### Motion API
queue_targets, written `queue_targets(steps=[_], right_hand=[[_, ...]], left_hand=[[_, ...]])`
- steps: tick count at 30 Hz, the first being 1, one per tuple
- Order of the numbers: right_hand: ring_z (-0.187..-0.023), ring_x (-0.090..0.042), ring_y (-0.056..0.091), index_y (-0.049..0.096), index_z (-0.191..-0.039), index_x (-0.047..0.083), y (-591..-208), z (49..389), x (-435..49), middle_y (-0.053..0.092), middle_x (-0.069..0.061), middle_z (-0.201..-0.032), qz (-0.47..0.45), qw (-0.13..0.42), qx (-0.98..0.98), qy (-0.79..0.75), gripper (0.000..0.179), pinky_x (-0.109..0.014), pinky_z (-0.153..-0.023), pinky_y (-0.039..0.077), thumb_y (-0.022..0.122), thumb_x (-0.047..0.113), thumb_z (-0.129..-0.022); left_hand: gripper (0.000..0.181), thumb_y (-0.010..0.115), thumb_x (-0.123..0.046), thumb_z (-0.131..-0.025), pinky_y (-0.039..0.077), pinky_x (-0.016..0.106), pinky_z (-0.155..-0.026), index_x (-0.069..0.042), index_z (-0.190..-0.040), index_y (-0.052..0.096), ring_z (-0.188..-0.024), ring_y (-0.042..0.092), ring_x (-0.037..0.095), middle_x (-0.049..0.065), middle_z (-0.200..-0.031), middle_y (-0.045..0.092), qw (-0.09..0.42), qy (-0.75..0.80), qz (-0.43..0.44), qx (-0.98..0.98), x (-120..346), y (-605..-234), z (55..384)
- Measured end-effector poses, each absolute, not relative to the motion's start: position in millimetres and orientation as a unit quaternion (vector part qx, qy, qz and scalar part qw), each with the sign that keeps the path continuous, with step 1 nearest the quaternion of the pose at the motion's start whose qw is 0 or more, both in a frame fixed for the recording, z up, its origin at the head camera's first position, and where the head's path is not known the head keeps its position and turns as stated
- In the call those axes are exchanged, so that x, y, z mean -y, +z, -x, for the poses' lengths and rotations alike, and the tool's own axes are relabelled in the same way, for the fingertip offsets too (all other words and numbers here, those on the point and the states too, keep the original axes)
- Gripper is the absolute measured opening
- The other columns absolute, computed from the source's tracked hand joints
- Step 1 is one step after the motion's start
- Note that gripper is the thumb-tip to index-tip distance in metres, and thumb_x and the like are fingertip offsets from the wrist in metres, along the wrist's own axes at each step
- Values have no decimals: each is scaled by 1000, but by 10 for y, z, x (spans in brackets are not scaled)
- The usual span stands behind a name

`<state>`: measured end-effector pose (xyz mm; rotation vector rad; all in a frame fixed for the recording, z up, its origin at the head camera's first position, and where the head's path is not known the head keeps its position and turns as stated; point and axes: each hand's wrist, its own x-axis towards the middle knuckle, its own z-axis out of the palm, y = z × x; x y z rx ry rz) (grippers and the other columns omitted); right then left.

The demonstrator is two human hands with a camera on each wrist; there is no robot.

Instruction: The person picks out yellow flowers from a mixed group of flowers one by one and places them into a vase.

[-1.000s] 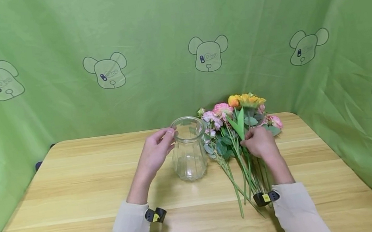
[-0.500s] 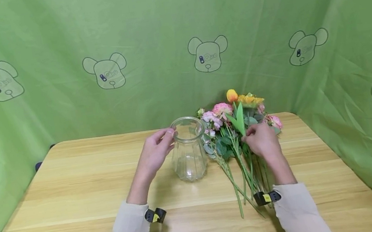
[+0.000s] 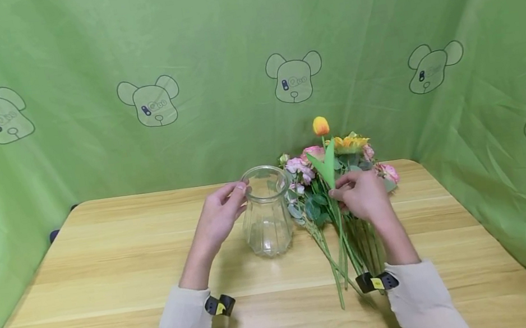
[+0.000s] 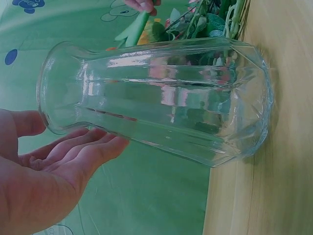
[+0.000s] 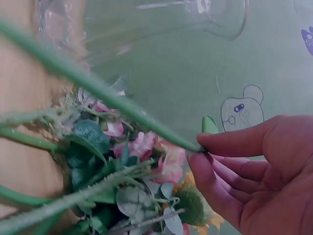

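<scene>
A ribbed clear glass vase [image 3: 268,225] stands upright on the table. My left hand [image 3: 221,210] holds it from the left, thumb at the rim and fingers against the outer side below the neck, as the left wrist view [image 4: 63,166] shows. My right hand [image 3: 362,194] pinches the green stem of an orange-yellow tulip [image 3: 321,126] between thumb and fingertips, just below its broad leaves [image 3: 327,166]. The tulip stands tilted above the other flowers; in the right wrist view its stem [image 5: 112,100] runs down to the left, blurred.
Right of the vase lies a pile of artificial flowers: pink blooms [image 3: 299,168], a yellow sunflower [image 3: 349,144], and green stems [image 3: 332,267] pointing towards the front. The wooden table [image 3: 120,264] is bordered behind and at the sides by a green curtain [image 3: 213,35].
My right hand has lifted the tulip up out of the pile and shifted it left towards the vase. The left hand and the vase have stayed in place.
</scene>
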<state>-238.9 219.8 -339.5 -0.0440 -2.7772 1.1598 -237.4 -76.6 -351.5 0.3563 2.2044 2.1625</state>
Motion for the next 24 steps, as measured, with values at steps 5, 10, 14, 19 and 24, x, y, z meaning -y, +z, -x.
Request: queue_targets(steps=[5,10,14,19,24], right_hand=[[-64,-29,72,70,-108,-5,-3442,2407,-2103,73,-18,-81,0,47,914,403,23,-32,-51,58,71,12,-93],[-62,-27,73,70,-106,-5,-3473,2422,-1993,74,-20,-82,-12,32,906,423,21,-44,-62,66,73,10,-92],[-59,-21,73,70,-107,-3,-3480,2426,-1932,75,-17,-81,-14,14,905,425,21,-40,-61,66,73,12,-93],[-62,-26,74,68,-109,-3,-3490,2420,-1900,74,-14,-77,-13,-1,903,430,22,-32,-57,64,72,12,-94],[-64,-28,74,67,-110,-4,-3487,2403,-1873,74,-14,-78,-19,-7,895,446,23,-31,-58,64,72,10,-93]], left_hand=[[42,51,-24,-107,51,36,-112,5,-138,56,-134,56,32,20,-145,57,18,697,-116,-707,764,-3508,2369],[42,50,-24,-108,51,34,-111,5,-138,56,-134,56,31,19,-146,56,17,695,-116,-709,766,-3497,2362],[42,50,-25,-108,52,33,-110,4,-138,56,-134,57,32,19,-146,57,13,694,-115,-711,769,-3499,2370],[42,50,-24,-108,52,34,-110,5,-137,57,-134,56,33,20,-146,56,14,692,-121,-711,758,-3498,2374],[42,50,-24,-108,52,37,-110,6,-138,55,-135,55,34,21,-147,55,13,692,-125,-711,765,-3503,2368]])
